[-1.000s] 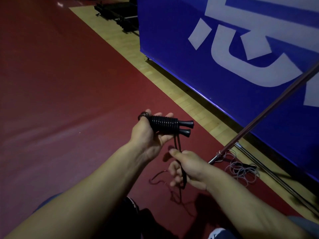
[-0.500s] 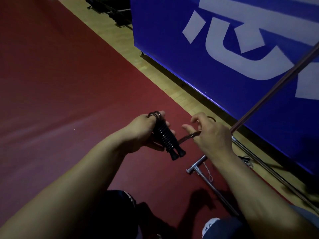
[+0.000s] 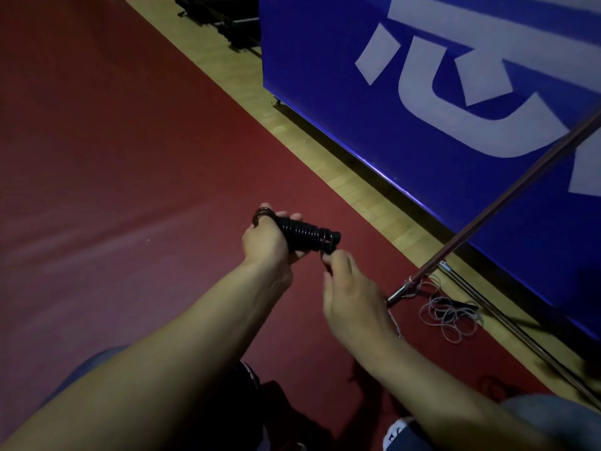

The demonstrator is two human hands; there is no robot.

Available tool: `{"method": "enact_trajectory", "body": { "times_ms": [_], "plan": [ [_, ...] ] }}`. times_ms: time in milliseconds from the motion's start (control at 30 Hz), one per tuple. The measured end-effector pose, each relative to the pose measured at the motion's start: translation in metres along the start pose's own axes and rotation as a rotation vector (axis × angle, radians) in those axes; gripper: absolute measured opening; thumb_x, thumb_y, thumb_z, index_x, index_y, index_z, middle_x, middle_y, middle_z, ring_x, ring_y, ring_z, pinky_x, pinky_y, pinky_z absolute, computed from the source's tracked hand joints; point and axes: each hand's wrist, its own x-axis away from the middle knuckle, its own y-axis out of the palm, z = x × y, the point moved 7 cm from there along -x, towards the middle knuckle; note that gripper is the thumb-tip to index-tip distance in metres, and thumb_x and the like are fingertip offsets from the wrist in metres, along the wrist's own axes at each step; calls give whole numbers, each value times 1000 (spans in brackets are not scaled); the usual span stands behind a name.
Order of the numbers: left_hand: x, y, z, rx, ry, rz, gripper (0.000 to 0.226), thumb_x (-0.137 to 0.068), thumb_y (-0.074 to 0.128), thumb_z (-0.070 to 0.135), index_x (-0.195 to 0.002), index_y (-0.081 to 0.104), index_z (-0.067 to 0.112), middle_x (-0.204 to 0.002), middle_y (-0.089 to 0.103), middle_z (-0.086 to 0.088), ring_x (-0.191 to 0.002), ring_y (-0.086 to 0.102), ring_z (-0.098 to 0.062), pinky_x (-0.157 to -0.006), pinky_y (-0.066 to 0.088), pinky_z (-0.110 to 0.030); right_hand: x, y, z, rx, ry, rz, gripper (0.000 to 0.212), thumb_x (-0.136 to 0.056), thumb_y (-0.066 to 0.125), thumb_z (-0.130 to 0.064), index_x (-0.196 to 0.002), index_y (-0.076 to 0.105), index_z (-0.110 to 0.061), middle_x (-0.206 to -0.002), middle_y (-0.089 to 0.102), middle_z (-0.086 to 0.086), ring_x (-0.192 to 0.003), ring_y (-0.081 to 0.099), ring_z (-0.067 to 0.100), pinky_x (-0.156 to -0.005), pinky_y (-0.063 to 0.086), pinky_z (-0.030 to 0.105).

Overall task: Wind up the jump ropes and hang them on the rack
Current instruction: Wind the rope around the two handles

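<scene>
My left hand [image 3: 265, 244] grips a black jump rope [image 3: 305, 236], its cord wound in tight coils around the two paired handles. The handle ends point right. My right hand [image 3: 349, 289] sits just below those ends, its fingertips pinching the loose end of the cord by the last coil. The metal rack [image 3: 481, 219] rises as a slanted pole on the right, its foot on the floor near my right wrist. A second, pale rope [image 3: 450, 315] lies in loose loops beside that foot.
A blue padded barrier with white lettering [image 3: 422, 102] runs along the right. Wooden flooring [image 3: 328, 164] borders the red mat [image 3: 113, 174]. Dark equipment [image 3: 224, 17] stands at the top. My knees and a shoe [image 3: 398, 432] show at the bottom.
My right hand carried the cord around the handles and came back below their ends. The bundle tilted down, then swung back to point right. The hanging length of cord is gone.
</scene>
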Motion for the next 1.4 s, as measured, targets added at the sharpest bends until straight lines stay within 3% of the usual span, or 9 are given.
{"method": "enact_trajectory", "body": {
  "times_ms": [233, 400, 533, 667, 800, 933, 1100, 1233, 1400],
  "plan": [
    [8, 16, -8, 288, -234, -170, 21, -105, 43, 28, -117, 54, 15, -102, 69, -17, -90, 68, -33, -64, 59, -57, 8, 43, 47, -844, 736, -7, 15, -98, 42, -21, -93, 42, -35, -76, 59, -2, -54, 50, 9, -53, 38, 27],
    [-18, 0, 12, 501, -179, -43, 22, -105, 44, 28, -99, 51, 8, -96, 64, -13, -88, 68, -25, -47, 56, -56, -6, 8, 32, -625, 336, 37, 31, -98, 44, -48, -123, 59, -37, -109, 60, -14, -97, 58, -2, -82, 45, 16],
    [-21, 0, 9, 509, -196, -56, 24, -105, 43, 30, -97, 50, 8, -95, 63, -13, -85, 68, -24, -47, 56, -56, -10, 10, 26, -483, 266, 6, 31, -93, 53, -49, -96, 76, -28, -86, 53, -7, -76, 58, 11, -69, 46, 21],
    [-17, 3, 0, 487, -247, -93, 26, -105, 43, 30, -96, 50, 7, -95, 65, -17, -88, 68, -28, -47, 56, -53, -19, 1, 37, -429, 222, 76, 23, -91, 66, -29, -76, 68, -12, -96, 56, -8, -77, 57, 1, -70, 42, 11],
    [-18, 6, 2, 432, -222, -94, 24, -104, 43, 30, -104, 52, 8, -105, 66, -18, -105, 67, -31, -46, 56, -52, -19, 2, 31, -623, 261, -41, 20, -102, 43, -24, -120, 53, -29, -81, 64, -8, -58, 55, 0, -57, 44, 20],
    [-13, 6, -3, 394, -232, -88, 25, -105, 42, 31, -97, 52, 9, -101, 66, -16, -94, 68, -30, -45, 56, -50, -13, 3, 30, -628, 298, -19, 55, -95, 37, -62, -139, 51, -31, -105, 59, -16, -104, 60, 7, -94, 49, 28],
    [-9, 3, -6, 382, -245, -74, 25, -104, 42, 31, -94, 51, 10, -96, 66, -15, -87, 67, -28, -44, 56, -49, -18, -5, 24, -495, 125, 107, 24, -99, 52, -28, -107, 71, -16, -102, 56, -17, -80, 63, 7, -72, 54, 29],
    [0, 4, -11, 387, -224, -37, 25, -105, 41, 27, -88, 49, 11, -81, 62, -9, -75, 66, -23, -55, 57, -49, -15, -1, 11, -445, 81, 21, 17, -99, 46, -10, -109, 58, -14, -97, 55, -11, -81, 58, 8, -72, 49, 27],
    [7, 0, -23, 382, -242, -6, 23, -105, 40, 25, -93, 53, 9, -91, 66, -12, -78, 67, -25, -58, 57, -51, -8, 4, 18, -608, 279, -16, 31, -95, 33, -59, -108, 48, -34, -69, 52, -14, -60, 47, 0, -59, 37, 28]
  ]
}}
